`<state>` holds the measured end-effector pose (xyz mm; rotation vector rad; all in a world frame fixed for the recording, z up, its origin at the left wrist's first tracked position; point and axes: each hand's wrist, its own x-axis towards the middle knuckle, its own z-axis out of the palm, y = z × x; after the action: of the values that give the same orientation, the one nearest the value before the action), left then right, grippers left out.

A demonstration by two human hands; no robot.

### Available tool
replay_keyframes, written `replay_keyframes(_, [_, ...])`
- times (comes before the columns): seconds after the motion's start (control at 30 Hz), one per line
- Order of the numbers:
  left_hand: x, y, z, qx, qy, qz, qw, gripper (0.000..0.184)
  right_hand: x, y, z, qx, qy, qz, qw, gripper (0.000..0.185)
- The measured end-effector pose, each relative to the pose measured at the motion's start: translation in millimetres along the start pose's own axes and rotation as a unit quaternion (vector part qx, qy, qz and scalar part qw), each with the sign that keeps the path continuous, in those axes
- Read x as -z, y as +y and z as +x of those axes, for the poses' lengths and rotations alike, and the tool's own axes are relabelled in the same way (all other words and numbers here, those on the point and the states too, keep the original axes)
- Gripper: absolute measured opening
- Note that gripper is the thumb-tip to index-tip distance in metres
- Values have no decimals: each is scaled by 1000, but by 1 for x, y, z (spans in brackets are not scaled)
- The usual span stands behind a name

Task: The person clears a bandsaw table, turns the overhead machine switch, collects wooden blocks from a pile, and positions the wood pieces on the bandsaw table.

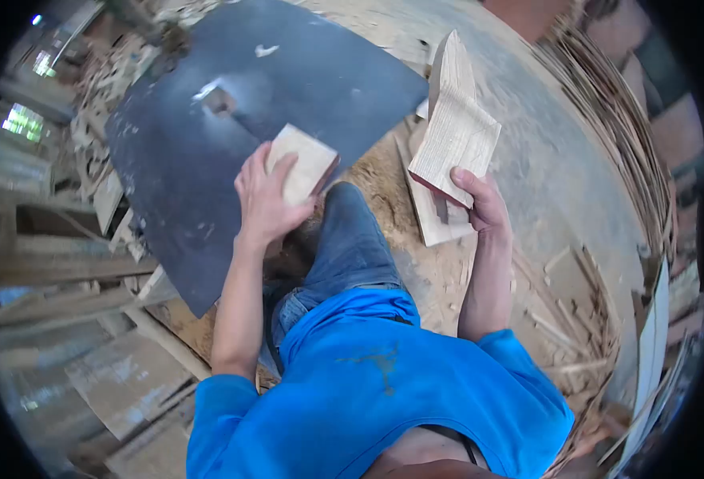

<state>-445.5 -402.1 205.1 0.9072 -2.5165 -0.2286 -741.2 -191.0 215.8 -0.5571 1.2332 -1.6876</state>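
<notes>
My left hand (268, 191) is closed around a small pale wooden block (308, 164), whose far side shows a dark reddish face. The block is held above the near edge of a dark sheet (312, 80). My right hand (484, 199) grips the near end of an angled piece of wood (457, 140), thumb on top. Its grain shows, its lower edge is reddish, and a pointed part rises at its far end. Beneath it lies a flat pale board (440, 227), partly covered. The fingers under both pieces are mostly hidden.
Sawdust (380, 180) lies by my knee. Wood scraps (567, 319) are scattered at the right, near a long curved stack of thin strips (607, 112). Planks and boards (128, 375) stand at the left. A hole (223, 101) shows in the dark sheet.
</notes>
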Motion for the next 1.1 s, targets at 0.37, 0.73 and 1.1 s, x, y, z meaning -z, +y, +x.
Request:
replay_keyframes(0.37, [90,-90,-171,297,113,118,941,74,-137,36,7,-189,-245,-75,948,73])
replay_keyframes(0.73, [67,-95,-195,294,288,105,905,72,-285,90,39,-266,-361,-181,875,54])
replay_keyframes(1.1, [68,-89,-197,311,335,143,878,60,-495,170,198,-279,-393,-109,869,52])
